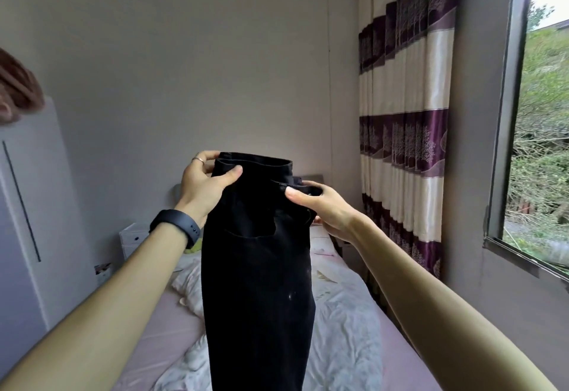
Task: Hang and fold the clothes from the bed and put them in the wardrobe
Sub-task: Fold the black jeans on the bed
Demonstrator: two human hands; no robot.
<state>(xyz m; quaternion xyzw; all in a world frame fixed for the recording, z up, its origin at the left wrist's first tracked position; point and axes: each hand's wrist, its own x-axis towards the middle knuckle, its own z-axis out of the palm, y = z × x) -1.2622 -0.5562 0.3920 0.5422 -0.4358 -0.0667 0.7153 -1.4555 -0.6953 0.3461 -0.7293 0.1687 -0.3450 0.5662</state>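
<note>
One pair of black denim trousers (258, 267) held up over one pink-sheeted bed (397, 347), waistband pinched by two hands, left hand (206, 184) at 10 o'clock, right hand (320, 206) at 2 o'clock, one white wardrobe (30, 206) at 9 o'clock.

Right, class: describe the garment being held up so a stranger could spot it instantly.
Start at the pink-sheeted bed. Above it, the left hand and right hand grip the waistband of black trousers hanging downward. They are the only black garment in view.
</note>
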